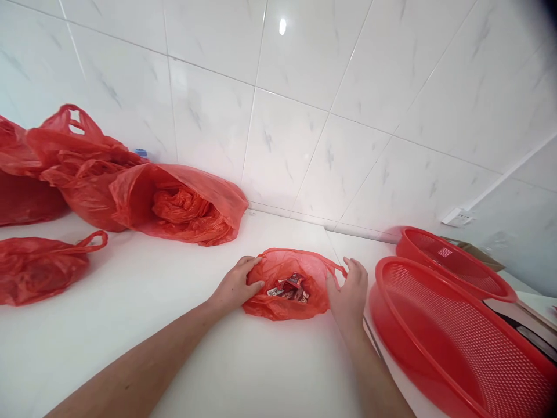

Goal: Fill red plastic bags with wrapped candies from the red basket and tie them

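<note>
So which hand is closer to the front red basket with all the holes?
The right hand: it's just left of the front basket. The left hand is farther away, across the open red bag.

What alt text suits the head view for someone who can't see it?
A left hand and right hand touch opposite sides of an open red plastic bag of small wrapped packets on a white table. More red bags lie at left, red mesh baskets at right.

Bag: thin red plastic, crumpled, mouth spread open, resting on white tabletop.
Packets: small, printed dark red and white, lying jumbled inside.
</note>
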### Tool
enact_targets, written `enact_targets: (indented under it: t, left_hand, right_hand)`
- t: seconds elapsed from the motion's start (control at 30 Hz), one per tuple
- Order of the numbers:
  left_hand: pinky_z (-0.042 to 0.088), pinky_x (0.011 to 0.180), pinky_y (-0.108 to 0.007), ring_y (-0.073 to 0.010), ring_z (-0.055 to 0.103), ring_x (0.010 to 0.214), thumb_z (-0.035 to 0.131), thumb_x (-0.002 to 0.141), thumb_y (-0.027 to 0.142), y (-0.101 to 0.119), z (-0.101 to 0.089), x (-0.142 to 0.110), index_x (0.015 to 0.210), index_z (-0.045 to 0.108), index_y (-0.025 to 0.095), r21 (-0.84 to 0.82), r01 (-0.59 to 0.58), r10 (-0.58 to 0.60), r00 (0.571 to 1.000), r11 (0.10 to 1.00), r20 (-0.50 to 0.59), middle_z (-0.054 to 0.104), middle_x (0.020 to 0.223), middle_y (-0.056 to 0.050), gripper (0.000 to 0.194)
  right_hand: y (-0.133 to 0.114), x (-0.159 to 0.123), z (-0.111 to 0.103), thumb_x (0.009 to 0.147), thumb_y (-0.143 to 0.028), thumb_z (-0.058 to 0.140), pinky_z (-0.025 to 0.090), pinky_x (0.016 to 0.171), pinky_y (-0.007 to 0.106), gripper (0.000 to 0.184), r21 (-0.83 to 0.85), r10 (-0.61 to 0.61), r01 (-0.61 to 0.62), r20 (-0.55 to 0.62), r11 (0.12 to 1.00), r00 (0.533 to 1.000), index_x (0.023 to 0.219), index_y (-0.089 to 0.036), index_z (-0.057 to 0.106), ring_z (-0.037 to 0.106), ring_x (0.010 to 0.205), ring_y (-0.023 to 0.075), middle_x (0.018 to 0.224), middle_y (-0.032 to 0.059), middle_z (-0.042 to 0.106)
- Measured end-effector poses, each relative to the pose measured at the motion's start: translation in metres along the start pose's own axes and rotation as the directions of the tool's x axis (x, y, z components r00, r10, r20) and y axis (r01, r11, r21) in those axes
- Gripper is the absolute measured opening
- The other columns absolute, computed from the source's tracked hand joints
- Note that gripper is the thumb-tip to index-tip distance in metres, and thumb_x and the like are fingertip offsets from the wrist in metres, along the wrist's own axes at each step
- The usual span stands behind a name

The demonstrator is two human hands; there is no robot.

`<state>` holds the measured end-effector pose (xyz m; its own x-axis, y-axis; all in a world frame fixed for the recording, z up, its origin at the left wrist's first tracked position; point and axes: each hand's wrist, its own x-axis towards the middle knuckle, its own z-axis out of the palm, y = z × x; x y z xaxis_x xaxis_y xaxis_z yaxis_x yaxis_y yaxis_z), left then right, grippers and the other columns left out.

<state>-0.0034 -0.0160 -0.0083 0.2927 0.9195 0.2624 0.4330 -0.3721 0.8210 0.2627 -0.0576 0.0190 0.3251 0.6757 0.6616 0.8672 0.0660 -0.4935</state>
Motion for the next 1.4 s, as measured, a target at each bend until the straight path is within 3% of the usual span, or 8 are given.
enact_targets:
  t: [0.13,0.2,0.43,0.6,0.83,1.1,1.23,1.4]
  left_hand:
    - [0.044,0.092,-0.034,-0.0218,0.051,0.11,0.053,0.076,0.033,0.001,0.0,0.0,0.128,0.047,0.027,0.023,-0.004,0.005,1.0,1.0,-0.019,0.046,0.127,-0.004,0.052]
    - [0.045,0.091,-0.034,-0.0219,0.052,0.108,0.053,0.077,0.034,0.002,0.0,0.0,0.128,0.047,0.027,0.037,-0.002,0.002,1.0,0.999,-0.02,0.045,0.127,-0.004,0.053]
    - [0.048,0.082,-0.031,-0.0185,0.056,0.095,0.053,0.077,0.038,0.003,0.0,-0.002,0.131,0.044,0.027,0.058,-0.006,0.008,0.999,0.998,-0.038,0.044,0.129,-0.005,0.056]
    - [0.049,0.079,-0.03,-0.0199,0.055,0.099,0.056,0.076,0.043,0.007,-0.002,-0.004,0.135,0.038,0.028,0.075,-0.013,0.014,1.0,0.997,-0.01,0.039,0.133,-0.005,0.064]
    - [0.039,0.1,-0.034,-0.0226,0.044,0.119,0.056,0.073,0.028,0.006,0.0,-0.004,0.136,0.036,0.03,0.084,-0.047,0.048,0.999,0.995,0.001,0.039,0.134,-0.003,0.066]
    - [0.038,0.1,-0.032,-0.0202,0.041,0.122,0.048,0.076,0.022,0.018,-0.009,0.0,0.132,0.04,0.028,0.022,-0.049,0.052,0.978,0.999,-0.203,0.04,0.134,-0.003,0.057]
    - [0.05,0.075,-0.029,-0.0163,0.055,0.094,0.053,0.077,0.029,0.024,-0.012,-0.002,0.129,0.04,0.028,-0.043,0.012,-0.027,0.926,0.999,-0.377,0.045,0.13,-0.006,0.054]
    - [0.049,0.071,-0.028,-0.014,0.055,0.084,0.057,0.076,0.034,0.02,-0.012,-0.003,0.125,0.044,0.026,-0.151,0.026,-0.087,0.907,0.988,-0.412,0.049,0.125,-0.007,0.051]
  right_hand:
    - [0.024,-0.012,0.016,0.075,-0.046,0.053,0.044,0.087,0.036,0.064,0.206,0.35,-0.395,0.221,0.896,0.91,0.131,-0.019,0.036,0.051,0.11,0.0248,0.128,0.0128,0.047]
    - [0.03,-0.013,0.017,0.074,-0.048,0.054,0.046,0.083,0.033,0.062,0.251,0.409,-0.482,0.292,0.84,0.865,0.127,-0.021,0.039,0.056,0.104,0.0229,0.124,0.0102,0.051]
    - [0.018,-0.011,0.004,0.072,-0.044,0.06,0.048,0.081,0.034,0.051,0.328,0.299,-0.448,0.414,0.832,0.86,0.118,-0.024,0.048,0.059,0.095,0.0217,0.109,0.0051,0.062]
    - [0.012,-0.01,-0.005,0.064,-0.032,0.069,0.051,0.076,0.036,0.059,0.433,0.219,-0.55,0.608,0.715,0.763,0.119,-0.025,0.048,0.061,0.093,0.0225,0.107,0.0032,0.063]
    - [0.024,-0.012,-0.005,0.067,-0.036,0.068,0.049,0.062,0.031,0.038,0.491,0.177,-0.704,0.743,0.513,0.646,0.099,-0.017,0.061,0.062,0.076,0.0208,0.09,0.0056,0.067]
    - [0.019,-0.004,-0.014,0.069,-0.033,0.069,0.05,0.084,0.036,0.035,0.689,0.142,-0.718,0.704,0.098,0.695,0.102,-0.022,0.063,0.061,0.098,0.0216,0.107,0.0056,0.065]
    - [0.023,0.001,-0.017,0.075,-0.036,0.063,0.05,0.086,0.03,0.032,0.772,0.17,-0.635,0.621,0.035,0.765,0.106,-0.028,0.061,0.057,0.106,0.0172,0.115,0.0004,0.062]
    - [0.034,0.004,-0.015,0.081,-0.046,0.055,0.052,0.06,0.023,0.026,0.763,0.27,-0.647,0.626,-0.015,0.732,0.101,-0.03,0.062,0.063,0.086,0.0135,0.1,-0.0016,0.066]
